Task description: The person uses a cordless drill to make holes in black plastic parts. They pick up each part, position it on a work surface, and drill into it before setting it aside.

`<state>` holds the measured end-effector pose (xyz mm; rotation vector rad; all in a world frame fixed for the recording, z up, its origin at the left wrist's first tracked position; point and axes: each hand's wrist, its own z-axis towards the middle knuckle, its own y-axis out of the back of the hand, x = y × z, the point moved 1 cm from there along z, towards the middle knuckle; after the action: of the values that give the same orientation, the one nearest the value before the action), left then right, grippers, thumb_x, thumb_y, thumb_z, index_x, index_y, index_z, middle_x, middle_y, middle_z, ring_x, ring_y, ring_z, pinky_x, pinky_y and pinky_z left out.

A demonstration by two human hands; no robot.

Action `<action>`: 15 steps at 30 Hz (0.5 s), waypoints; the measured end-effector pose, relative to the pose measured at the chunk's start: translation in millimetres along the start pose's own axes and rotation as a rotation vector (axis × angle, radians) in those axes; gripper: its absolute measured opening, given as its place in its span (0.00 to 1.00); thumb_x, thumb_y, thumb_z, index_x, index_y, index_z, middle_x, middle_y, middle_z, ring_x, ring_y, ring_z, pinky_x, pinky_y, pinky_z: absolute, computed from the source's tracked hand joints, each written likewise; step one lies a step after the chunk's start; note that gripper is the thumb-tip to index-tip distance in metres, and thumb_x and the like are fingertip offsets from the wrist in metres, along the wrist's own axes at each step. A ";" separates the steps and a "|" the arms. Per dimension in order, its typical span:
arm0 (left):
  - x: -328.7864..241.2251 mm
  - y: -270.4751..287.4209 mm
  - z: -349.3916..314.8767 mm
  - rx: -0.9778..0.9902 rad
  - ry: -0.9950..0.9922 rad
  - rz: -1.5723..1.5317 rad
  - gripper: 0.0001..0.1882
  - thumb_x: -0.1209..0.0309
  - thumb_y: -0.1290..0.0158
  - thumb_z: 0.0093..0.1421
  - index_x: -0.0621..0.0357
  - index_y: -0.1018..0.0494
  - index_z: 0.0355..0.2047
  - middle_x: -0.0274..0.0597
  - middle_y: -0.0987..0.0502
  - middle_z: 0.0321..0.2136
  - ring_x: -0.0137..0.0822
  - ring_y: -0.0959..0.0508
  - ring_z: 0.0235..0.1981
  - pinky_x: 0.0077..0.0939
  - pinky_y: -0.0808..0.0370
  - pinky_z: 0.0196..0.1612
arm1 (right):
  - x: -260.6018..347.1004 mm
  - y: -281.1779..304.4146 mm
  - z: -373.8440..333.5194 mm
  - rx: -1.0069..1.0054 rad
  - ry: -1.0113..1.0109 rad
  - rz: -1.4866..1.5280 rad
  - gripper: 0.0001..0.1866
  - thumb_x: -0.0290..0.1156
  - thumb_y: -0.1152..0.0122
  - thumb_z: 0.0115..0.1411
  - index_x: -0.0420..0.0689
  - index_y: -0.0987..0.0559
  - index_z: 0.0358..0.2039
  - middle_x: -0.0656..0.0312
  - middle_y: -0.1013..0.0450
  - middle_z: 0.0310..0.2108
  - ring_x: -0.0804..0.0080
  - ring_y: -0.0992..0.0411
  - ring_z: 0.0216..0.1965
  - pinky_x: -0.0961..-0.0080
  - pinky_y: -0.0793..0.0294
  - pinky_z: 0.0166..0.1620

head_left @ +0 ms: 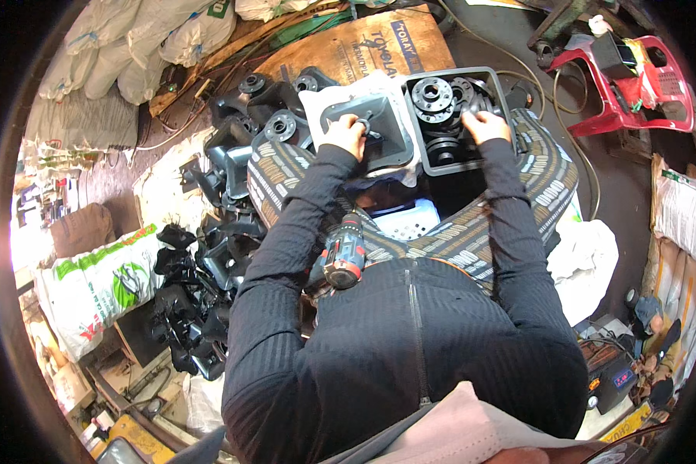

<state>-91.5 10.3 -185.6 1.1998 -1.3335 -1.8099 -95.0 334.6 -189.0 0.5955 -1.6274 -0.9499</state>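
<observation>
My left hand [346,134] reaches into a dark grey square, funnel-shaped housing [398,131] resting on white sheeting [314,100]. Its fingers are closed beside a small ring-like piece [369,126] at the housing's centre; what they hold is hard to make out. To the right, a grey rectangular bin [415,76] holds several black round flanged parts [433,97]. Over that bin's right side my right hand [485,126] has its fingers curled together, their tips hidden among the parts. A cordless drill [344,255], grey with red, lies at my lap by my left forearm.
Black housings [228,147] with round flanges are heaped at the left, with more dark parts [197,286] nearer. A cardboard sheet [356,50] lies beyond. White sacks [124,54] are stacked far left. A red plastic chair [677,85] stands far right; a hose [595,182] runs along the floor.
</observation>
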 end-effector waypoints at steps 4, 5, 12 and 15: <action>4.5 4.7 -6.7 0.059 -0.026 -0.003 0.18 0.69 0.45 0.48 0.50 0.29 0.42 0.46 0.31 0.46 0.47 0.31 0.46 0.37 0.33 0.49 | 39.7 15.3 -10.7 0.497 -0.350 0.994 0.13 0.41 0.39 0.52 0.46 0.26 0.20 0.75 0.44 0.11 0.85 0.48 0.10 0.84 0.50 0.14; -4.9 24.2 -9.2 0.037 -0.005 -0.068 0.21 0.68 0.45 0.48 0.50 0.32 0.45 0.47 0.32 0.46 0.47 0.31 0.47 0.36 0.34 0.50 | 50.0 7.7 -16.6 0.588 -0.358 1.033 0.12 0.41 0.39 0.52 0.47 0.26 0.22 0.75 0.44 0.10 0.86 0.50 0.10 0.85 0.53 0.14; -34.5 149.1 -124.7 0.529 0.205 -0.593 0.26 0.65 0.45 0.51 0.61 0.34 0.49 0.51 0.29 0.44 0.44 0.28 0.47 0.31 0.32 0.50 | 79.2 -95.5 -22.2 0.802 -0.404 0.859 0.15 0.45 0.38 0.51 0.46 0.23 0.23 0.71 0.44 0.09 0.83 0.49 0.09 0.82 0.53 0.13; -59.4 160.8 -169.5 0.559 0.133 -0.502 0.33 0.70 0.44 0.45 0.58 0.39 0.54 0.51 0.29 0.44 0.47 0.29 0.45 0.34 0.33 0.50 | 76.1 -113.6 -17.1 0.686 -0.169 0.775 0.21 0.49 0.37 0.49 0.42 0.20 0.31 0.62 0.30 0.17 0.76 0.35 0.18 0.77 0.36 0.23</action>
<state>78.4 -62.7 -30.9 2.0680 -1.6202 -1.6685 -109.9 207.3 -239.7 0.2700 -2.1019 0.1483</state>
